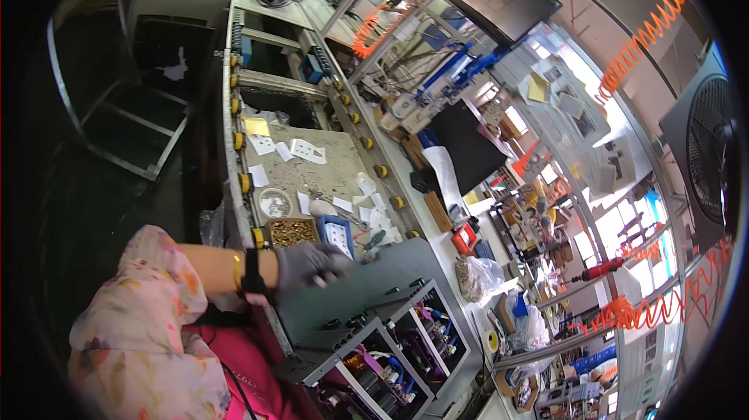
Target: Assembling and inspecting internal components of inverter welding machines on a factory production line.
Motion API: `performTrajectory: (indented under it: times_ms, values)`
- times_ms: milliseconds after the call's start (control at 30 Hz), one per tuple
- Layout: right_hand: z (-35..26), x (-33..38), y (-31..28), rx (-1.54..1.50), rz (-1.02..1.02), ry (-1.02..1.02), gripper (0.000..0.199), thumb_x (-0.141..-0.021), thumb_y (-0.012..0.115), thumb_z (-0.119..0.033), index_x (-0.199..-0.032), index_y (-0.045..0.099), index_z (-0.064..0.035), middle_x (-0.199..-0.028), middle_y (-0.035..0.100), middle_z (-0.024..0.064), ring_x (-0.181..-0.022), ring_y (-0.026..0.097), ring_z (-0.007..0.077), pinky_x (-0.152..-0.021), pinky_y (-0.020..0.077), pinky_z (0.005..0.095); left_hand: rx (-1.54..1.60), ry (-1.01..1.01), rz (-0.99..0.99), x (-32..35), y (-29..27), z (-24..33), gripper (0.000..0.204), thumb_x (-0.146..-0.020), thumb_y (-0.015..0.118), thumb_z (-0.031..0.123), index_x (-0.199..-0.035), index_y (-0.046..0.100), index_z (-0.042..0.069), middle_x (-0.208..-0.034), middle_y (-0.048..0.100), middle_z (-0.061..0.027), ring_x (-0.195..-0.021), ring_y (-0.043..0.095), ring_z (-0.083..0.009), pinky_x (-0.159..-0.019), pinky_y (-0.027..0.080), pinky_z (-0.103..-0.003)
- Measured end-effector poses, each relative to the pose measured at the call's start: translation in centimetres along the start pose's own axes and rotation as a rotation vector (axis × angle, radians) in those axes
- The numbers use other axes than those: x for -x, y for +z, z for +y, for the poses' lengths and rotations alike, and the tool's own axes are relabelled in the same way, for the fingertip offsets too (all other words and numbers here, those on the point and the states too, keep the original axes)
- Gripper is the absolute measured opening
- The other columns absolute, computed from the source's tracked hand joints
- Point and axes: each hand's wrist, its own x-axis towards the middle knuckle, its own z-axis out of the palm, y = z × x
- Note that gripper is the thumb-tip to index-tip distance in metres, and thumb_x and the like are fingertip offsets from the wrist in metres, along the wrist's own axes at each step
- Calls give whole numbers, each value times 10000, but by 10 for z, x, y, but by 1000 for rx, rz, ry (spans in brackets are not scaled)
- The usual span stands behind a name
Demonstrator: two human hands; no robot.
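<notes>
My left hand (314, 265), in a grey glove with a black band at the wrist, reaches over the bench from the left. Its fingers are curled together, and what they hold, if anything, is hidden. Just beyond it are a wooden box of small brass-coloured parts (292, 231) and a blue tray (335, 234) with white, dotted contents. Nearer to me stand two open metal-framed electrical units (367, 373), (429, 330) with coloured wires and dark cylindrical parts inside. They rest on a grey-green board (300, 317). My right hand is out of view.
A conveyor frame with yellow rollers (246, 183) runs away from me, bearing loose white papers (308, 151) and a round dish (275, 203). Along the right bench lie plastic bags (480, 278) and a red bin (465, 239). A red power screwdriver (601, 270) hangs among orange coiled hoses.
</notes>
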Motion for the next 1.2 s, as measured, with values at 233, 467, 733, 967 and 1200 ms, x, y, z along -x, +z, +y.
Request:
performTrajectory:
  times_ms: [233,467,733,967,1200]
  values:
    - [34,-2,78,-333,-174,150,252,-816,551,-116,-1057,508,-62,-862,505,85,-625,391,175,-602,379,348,-60,-68,-387,66,87,-19,244,-919,620,238,-1049,583,35,-782,587,-18,-537,477,-24,-402,357,-162]
    - [53,18,129,-360,-468,296,385,-825,587,-116,-1199,496,-103,-686,438,40,-639,418,150,-558,411,273,249,-142,-543,77,89,-32,260,-908,629,327,-973,580,80,-691,584,-2,-445,435,-14,-353,316,-155]
    - [61,26,122,-307,-565,331,418,-857,582,-97,-1255,470,-158,-728,469,59,-716,444,178,-617,433,295,235,-172,-442,74,85,-33,337,-885,632,434,-915,576,103,-615,557,20,-393,419,-13,-322,305,-166]
    - [63,37,99,-331,-557,377,394,-845,587,-84,-1211,456,-148,-838,525,43,-847,499,170,-685,444,294,183,-142,-466,71,93,-40,309,-894,625,418,-919,563,117,-648,543,30,-426,434,-5,-337,321,-140]
    - [58,35,87,-470,-570,476,404,-853,602,-34,-1218,485,-161,-1057,545,20,-939,501,138,-726,463,382,43,-146,-423,93,98,-24,412,-886,590,514,-817,609,108,-617,539,41,-467,479,-23,-378,357,-177]
